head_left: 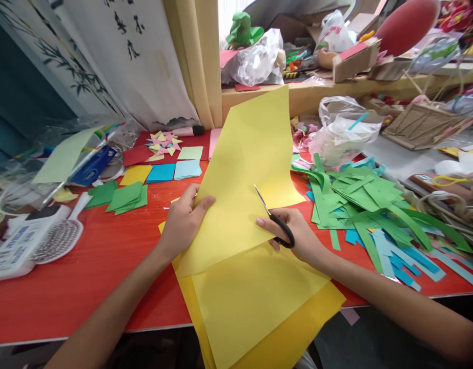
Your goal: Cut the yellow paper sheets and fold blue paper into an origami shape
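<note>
A large sheet of yellow paper (255, 138) is held up above the red table, tilted toward me. My left hand (184, 218) pinches its left edge between thumb and fingers. In my right hand (293, 230) is a pair of scissors (283, 229) with black handles. The blade lies against the sheet, its tip pointing up and left; part of the scissors is hidden by the paper and fingers. More yellow sheets (255, 307) lie below, jutting over the table's front edge.
Green and blue paper strips (370, 205) are heaped at the right. Coloured paper squares (161, 173) sit at the left, near a hairbrush (61, 236). A white plastic bag (344, 136) stands behind the strips. Cluttered craft items fill the sill (313, 89) at the back.
</note>
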A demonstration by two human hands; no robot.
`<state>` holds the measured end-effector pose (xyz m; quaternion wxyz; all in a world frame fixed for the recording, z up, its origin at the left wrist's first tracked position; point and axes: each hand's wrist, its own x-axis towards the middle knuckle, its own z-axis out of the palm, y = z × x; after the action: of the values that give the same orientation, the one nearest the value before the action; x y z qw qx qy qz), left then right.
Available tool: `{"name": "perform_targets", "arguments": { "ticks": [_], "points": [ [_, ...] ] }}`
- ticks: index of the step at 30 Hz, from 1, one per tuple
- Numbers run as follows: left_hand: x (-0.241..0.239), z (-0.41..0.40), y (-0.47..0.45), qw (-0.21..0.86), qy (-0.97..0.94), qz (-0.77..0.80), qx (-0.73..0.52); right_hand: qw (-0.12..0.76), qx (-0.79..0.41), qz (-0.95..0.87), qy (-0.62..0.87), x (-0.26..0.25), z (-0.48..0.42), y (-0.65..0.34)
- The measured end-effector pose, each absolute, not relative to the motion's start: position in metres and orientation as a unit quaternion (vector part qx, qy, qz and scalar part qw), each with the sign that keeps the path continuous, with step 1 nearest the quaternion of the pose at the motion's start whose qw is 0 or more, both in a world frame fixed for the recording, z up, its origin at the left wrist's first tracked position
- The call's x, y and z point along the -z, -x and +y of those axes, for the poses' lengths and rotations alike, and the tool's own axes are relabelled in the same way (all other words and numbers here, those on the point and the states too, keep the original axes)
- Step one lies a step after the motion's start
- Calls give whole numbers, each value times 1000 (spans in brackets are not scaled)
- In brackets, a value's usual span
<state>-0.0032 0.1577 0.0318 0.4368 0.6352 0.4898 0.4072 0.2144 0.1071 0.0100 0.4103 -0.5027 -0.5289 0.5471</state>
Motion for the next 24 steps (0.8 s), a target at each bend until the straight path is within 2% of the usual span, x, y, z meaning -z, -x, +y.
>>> {"name": "perform_targets", "arguments": {
  "ticks": [9,16,24],
  "points": [
    [-30,154,1,460,-632,490,-386,421,-568,-492,508,-15,106,-212],
    [-29,155,3,442,-642,492,-387,412,-563,-497,516,-13,107,-212],
    [-30,149,-3,472,-634,486,-373,424,-534,-529,505,-17,106,-212]
  ]
}}
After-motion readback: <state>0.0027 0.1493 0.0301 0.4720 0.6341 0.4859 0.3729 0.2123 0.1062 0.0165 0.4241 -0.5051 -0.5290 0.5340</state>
